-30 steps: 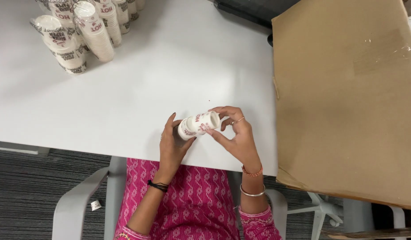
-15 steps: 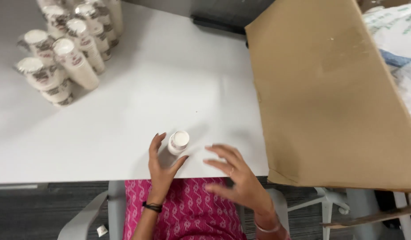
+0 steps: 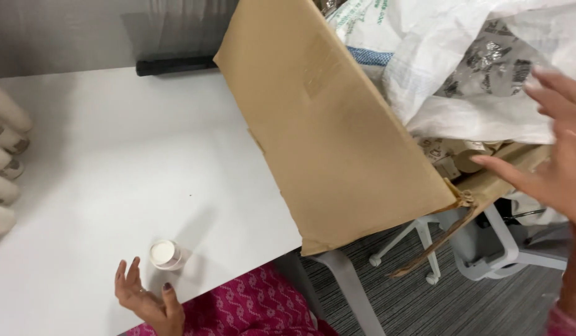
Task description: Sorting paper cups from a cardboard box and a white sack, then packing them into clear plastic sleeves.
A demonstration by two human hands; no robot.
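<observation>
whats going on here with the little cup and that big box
A person in a pink patterned top sits at a white table. The left hand rests open on the table edge beside a small white paper cup that stands upright, not gripped. The right hand is stretched out open toward a large cardboard box, where a white woven sack and more cups show. More cups lie stacked at the table's far left.
</observation>
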